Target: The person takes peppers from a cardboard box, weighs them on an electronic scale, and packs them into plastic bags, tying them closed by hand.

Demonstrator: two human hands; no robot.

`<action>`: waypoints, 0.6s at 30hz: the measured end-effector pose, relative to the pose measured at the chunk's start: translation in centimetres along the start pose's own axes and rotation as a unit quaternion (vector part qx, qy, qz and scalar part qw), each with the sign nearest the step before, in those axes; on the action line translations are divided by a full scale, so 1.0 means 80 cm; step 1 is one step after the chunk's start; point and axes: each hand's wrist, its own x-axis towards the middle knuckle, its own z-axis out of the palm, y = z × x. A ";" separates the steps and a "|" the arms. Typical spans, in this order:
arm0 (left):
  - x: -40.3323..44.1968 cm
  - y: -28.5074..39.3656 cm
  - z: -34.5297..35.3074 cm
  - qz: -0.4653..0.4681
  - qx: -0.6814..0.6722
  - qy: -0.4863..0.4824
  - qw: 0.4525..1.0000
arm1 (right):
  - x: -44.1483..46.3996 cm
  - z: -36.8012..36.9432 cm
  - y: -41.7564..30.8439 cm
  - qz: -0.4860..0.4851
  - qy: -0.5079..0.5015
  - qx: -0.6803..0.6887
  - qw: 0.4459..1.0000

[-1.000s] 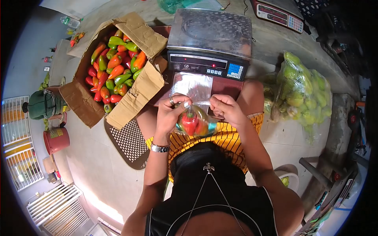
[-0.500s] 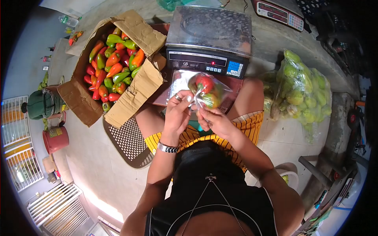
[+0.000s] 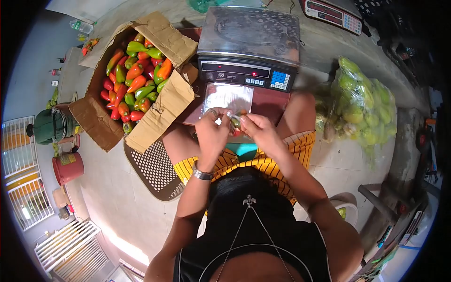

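Observation:
Between my two hands is a clear plastic bag of peppers [image 3: 238,123], largely hidden by my fingers. My left hand [image 3: 213,130] pinches the gathered plastic from the left, its fingers bent. From the right, my right hand [image 3: 261,131] closes its thumb and fingers on the same bag. Just beyond my hands, flat clear plastic bags [image 3: 225,97] lie on a dark red surface [image 3: 270,104] in front of a digital scale [image 3: 249,35]. The scale's metal plate carries nothing.
An open cardboard box [image 3: 164,108] of red, orange and green peppers stands left of the scale. A brown perforated basket [image 3: 155,174] sits below it. Large bags of green produce [image 3: 361,103] are at right. A second scale [image 3: 331,16] is at top right.
The bag of peppers went up from my lap over the flat bags, then turned back down between my hands. Both hands still grip it and now sit close together.

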 end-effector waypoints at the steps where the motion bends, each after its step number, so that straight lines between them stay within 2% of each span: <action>1: -0.002 -0.007 0.014 0.033 0.007 0.061 0.998 | -0.009 0.012 -0.018 0.061 0.002 0.058 0.996; 2: -0.004 -0.010 0.026 0.065 0.014 0.122 0.990 | -0.020 0.022 -0.035 0.122 0.004 0.115 0.986; 3: -0.009 0.010 0.030 0.036 0.000 0.135 0.990 | -0.032 0.037 -0.034 0.105 0.024 0.106 0.988; 6: -0.012 0.016 0.029 -0.001 -0.042 0.083 0.996 | -0.049 0.050 -0.018 0.051 0.050 0.140 0.988; 7: -0.010 0.002 0.033 -0.086 -0.254 0.009 0.963 | -0.051 0.052 -0.007 0.033 0.058 0.165 0.984; 9: -0.012 -0.017 0.030 -0.132 -0.429 -0.087 0.890 | -0.057 0.046 0.021 0.033 0.046 0.224 0.973; 10: -0.012 -0.013 0.024 -0.152 -0.509 -0.137 0.836 | -0.055 0.038 0.033 -0.015 0.038 0.230 0.972; 11: -0.013 -0.008 0.005 -0.137 -0.549 -0.254 0.784 | -0.052 0.029 0.044 -0.064 0.032 0.236 0.969; 12: -0.008 -0.012 -0.004 -0.128 -0.538 -0.266 0.790 | -0.045 0.013 0.049 -0.071 0.000 0.245 0.967; 14: -0.005 -0.027 -0.021 -0.115 -0.517 -0.280 0.801 | -0.031 -0.027 0.053 -0.009 -0.096 0.249 0.964; 17: 0.009 -0.033 -0.031 -0.074 -0.355 -0.264 0.894 | -0.009 -0.059 0.031 0.034 -0.140 0.229 0.963; 18: 0.010 -0.033 -0.033 -0.060 -0.296 -0.246 0.921 | -0.002 -0.060 0.019 0.026 -0.132 0.131 0.982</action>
